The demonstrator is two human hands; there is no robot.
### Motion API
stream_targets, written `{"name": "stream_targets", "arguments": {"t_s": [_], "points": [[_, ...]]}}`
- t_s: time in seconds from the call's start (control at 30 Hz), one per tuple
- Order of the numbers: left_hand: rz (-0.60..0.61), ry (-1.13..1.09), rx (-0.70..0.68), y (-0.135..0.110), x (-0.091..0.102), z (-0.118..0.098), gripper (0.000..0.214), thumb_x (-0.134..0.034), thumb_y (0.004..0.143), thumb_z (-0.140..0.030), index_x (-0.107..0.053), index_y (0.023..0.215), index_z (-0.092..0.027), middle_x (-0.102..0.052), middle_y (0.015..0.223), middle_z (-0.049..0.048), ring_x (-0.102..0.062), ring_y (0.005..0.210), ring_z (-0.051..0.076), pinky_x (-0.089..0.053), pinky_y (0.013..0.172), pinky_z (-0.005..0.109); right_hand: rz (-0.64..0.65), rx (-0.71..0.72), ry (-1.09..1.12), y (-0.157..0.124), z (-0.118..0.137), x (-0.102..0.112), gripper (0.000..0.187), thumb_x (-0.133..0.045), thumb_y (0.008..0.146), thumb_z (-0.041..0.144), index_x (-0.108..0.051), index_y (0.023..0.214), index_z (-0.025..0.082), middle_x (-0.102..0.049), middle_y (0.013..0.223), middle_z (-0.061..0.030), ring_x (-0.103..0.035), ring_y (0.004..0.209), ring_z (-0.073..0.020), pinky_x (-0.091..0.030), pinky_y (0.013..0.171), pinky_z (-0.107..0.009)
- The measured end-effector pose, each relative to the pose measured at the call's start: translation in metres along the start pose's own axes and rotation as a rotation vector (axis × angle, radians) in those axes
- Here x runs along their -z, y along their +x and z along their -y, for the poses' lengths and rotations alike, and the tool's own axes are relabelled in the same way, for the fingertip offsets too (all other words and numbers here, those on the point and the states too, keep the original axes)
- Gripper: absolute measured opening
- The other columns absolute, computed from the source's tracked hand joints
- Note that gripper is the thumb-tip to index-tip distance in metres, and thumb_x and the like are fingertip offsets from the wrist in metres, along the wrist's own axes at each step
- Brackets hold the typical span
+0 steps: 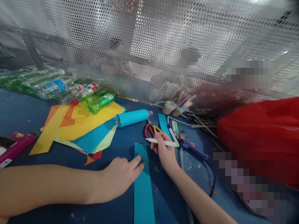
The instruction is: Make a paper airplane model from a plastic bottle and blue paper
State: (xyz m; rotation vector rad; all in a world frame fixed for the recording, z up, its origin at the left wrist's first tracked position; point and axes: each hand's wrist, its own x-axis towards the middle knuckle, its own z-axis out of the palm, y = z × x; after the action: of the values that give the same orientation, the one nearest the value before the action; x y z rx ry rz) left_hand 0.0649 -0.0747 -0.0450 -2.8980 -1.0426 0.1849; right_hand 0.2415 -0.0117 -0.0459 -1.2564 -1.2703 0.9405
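A long strip of blue paper (pixel 143 186) lies on the dark blue surface in front of me. My left hand (pixel 121 172) rests at the strip's left edge, with two fingers stretched out onto the paper and the others curled. My right hand (pixel 164 149) grips a white felt-tip marker (pixel 171 143) with a green end, held nearly level above and right of the strip's far end. The marker's tip points left and appears clear of the paper. Just behind that hand are scissors (pixel 147 131) with red and yellow handles, partly hidden by the fingers.
A bottle wrapped in blue paper (pixel 133 118) lies beyond the strip. Coloured sheets (pixel 93 127) and several plastic bottles (pixel 56 85) spread at left, near a magenta device (pixel 20 146). Right are more markers (pixel 174 129), a blue glue gun (pixel 193 149) and a red bag (pixel 261 130). Perforated metal (pixel 149 40) stands behind.
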Motion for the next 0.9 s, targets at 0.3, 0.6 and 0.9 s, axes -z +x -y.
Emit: {"name": "stream_targets", "arguments": {"t_s": [0.3, 0.6, 0.9], "points": [[-0.021, -0.015, 0.002, -0.002, 0.0, -0.002, 0.06, -0.046, 0.082, -0.017, -0.028, 0.139, -0.017, -0.041, 0.137, 0.0182, -0.062, 0.068, 0.02, -0.047, 0.05, 0.032, 0.343, 0.048, -0.051, -0.007, -0.004, -0.004, 0.031, -0.055, 0.084, 0.04, -0.039, 0.063, 0.023, -0.041, 0.041, 0.0092, -0.036, 0.038, -0.0085, -0.028, 0.041, -0.022], [0.01, -0.021, -0.02, -0.002, 0.006, 0.001, 0.057, -0.051, 0.08, -0.019, -0.033, 0.134, -0.016, -0.042, 0.137, 0.0166, -0.063, 0.069, 0.021, -0.05, 0.05, 0.034, 0.388, 0.023, -0.065, -0.005, -0.009, -0.007, 0.031, -0.056, 0.083, 0.035, -0.037, 0.062, 0.023, -0.043, 0.036, 0.0104, -0.034, 0.033, -0.0074, -0.028, 0.04, -0.02], [0.005, -0.026, -0.014, -0.002, 0.006, 0.0, 0.058, -0.053, 0.079, -0.021, -0.033, 0.133, -0.017, -0.043, 0.137, 0.0158, -0.063, 0.068, 0.021, -0.051, 0.049, 0.034, 0.413, 0.004, -0.076, -0.005, -0.011, -0.006, 0.03, -0.057, 0.082, 0.036, -0.038, 0.062, 0.023, -0.045, 0.037, 0.0099, -0.034, 0.033, -0.0075, -0.027, 0.039, -0.021]]}}
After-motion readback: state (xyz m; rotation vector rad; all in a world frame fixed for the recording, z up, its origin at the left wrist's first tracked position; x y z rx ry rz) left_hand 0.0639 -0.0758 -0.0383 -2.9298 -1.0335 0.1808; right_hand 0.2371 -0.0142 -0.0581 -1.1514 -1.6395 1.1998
